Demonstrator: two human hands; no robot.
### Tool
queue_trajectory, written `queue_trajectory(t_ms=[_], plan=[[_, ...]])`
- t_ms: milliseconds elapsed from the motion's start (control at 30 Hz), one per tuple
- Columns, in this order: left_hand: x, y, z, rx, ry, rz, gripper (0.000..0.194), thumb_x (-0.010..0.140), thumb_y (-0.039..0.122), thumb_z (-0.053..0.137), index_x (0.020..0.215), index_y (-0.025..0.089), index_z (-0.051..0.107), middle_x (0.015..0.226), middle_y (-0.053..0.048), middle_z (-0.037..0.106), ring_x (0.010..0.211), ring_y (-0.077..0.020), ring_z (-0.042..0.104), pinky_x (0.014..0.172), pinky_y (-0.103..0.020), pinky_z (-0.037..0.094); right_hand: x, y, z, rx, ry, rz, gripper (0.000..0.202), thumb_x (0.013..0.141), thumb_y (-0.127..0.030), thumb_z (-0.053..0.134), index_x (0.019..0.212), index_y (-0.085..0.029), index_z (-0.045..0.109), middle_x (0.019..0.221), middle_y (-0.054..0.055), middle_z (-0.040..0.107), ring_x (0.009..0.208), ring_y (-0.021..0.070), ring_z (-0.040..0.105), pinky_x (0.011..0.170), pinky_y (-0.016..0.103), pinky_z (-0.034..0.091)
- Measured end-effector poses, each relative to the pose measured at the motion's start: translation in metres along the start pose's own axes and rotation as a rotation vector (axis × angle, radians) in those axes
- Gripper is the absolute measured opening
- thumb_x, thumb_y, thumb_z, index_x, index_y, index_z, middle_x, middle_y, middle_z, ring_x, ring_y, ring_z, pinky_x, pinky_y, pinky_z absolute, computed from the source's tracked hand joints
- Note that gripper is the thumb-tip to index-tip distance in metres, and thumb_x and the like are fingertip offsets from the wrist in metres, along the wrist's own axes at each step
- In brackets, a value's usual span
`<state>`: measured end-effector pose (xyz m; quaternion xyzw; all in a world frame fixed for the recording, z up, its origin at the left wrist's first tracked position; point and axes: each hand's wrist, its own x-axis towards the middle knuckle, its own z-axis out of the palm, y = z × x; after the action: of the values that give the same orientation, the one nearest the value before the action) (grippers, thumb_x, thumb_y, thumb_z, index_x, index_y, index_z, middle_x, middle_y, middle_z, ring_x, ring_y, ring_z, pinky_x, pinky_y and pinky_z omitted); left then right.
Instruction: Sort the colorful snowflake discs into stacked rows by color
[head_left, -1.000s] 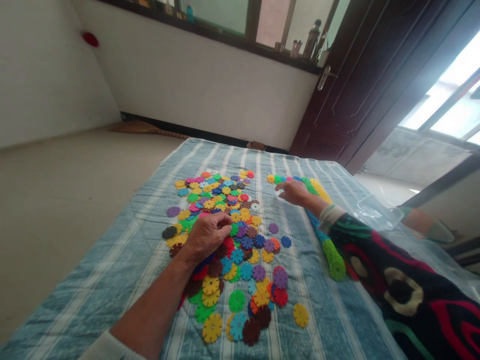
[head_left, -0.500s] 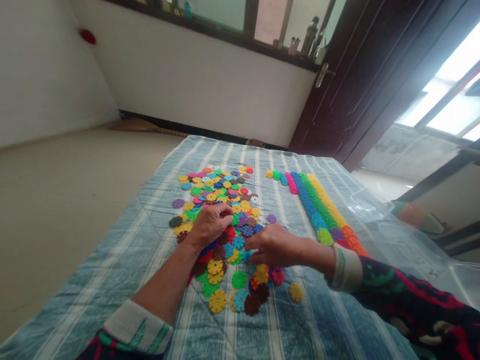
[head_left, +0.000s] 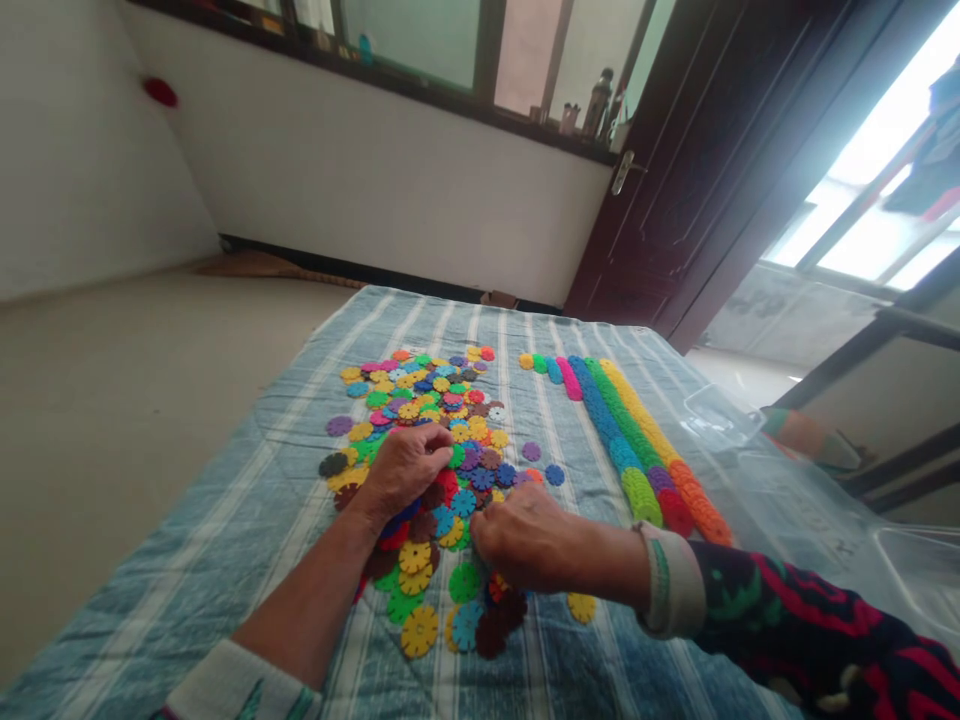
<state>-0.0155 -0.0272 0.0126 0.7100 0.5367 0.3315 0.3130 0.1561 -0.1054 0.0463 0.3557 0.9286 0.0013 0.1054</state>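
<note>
Colourful notched plastic discs [head_left: 418,632] lie in a loose, overlapping pile on the striped cloth. My left hand [head_left: 409,465] rests over the left middle of the pile, thumb and fingers pinched together beside a green disc [head_left: 456,457]. Whether it grips that disc or another is unclear. Lower and to the right, my right hand [head_left: 525,535] is curled with its knuckles up over the pile's right side. Its fingertips are tucked beneath it, so anything in them is hidden. Just beyond it lies a dark blue disc [head_left: 554,474].
Discs stand in long colour-sorted rows [head_left: 619,425] to the right, with shorter rows [head_left: 553,369] at their far left. Clear plastic containers [head_left: 724,415] sit on the table's right side. Striped cloth [head_left: 300,560] covers the table. A dark door [head_left: 675,180] is behind.
My right hand has closed and turned knuckles up, covering the light blue discs that were under its fingers. My left hand stays pinched at the same spot. The view has shifted slightly.
</note>
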Motion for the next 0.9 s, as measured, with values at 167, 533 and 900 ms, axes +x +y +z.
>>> queue_trajectory(t_ms=[167,533,900], plan=[[-0.001,0.002,-0.001,-0.004,-0.007,-0.017,0.019,0.068,0.037,0.054,0.071,0.021,0.064,0.059,0.002,0.063,0.059,-0.0159,0.058,0.055,-0.025,0.044,-0.005,0.002,-0.005,-0.009,0.021,-0.039,0.010,0.080,-0.008,0.056,0.081,-0.014,0.064,0.070,0.008,0.070,0.053,0.0164,0.058,0.042,0.026,0.024],[0.002,-0.002,-0.001,0.004,-0.009,-0.010,0.019,0.067,0.037,0.055,0.071,0.021,0.065,0.061,0.002,0.064,0.060,-0.0155,0.058,0.056,-0.024,0.044,-0.006,0.133,-0.020,0.067,0.207,0.495,0.025,0.094,-0.022,0.045,0.084,-0.023,0.069,0.080,0.003,0.069,0.073,0.0160,0.060,0.060,0.025,0.034],[0.001,-0.004,0.000,0.021,-0.009,-0.002,0.020,0.071,0.035,0.053,0.075,0.020,0.065,0.066,0.001,0.066,0.065,-0.0164,0.061,0.063,-0.026,0.046,0.014,0.236,0.004,0.046,0.163,0.771,0.021,0.096,-0.029,0.052,0.102,-0.016,0.067,0.101,0.006,0.068,0.090,0.0197,0.064,0.076,0.031,0.050]])
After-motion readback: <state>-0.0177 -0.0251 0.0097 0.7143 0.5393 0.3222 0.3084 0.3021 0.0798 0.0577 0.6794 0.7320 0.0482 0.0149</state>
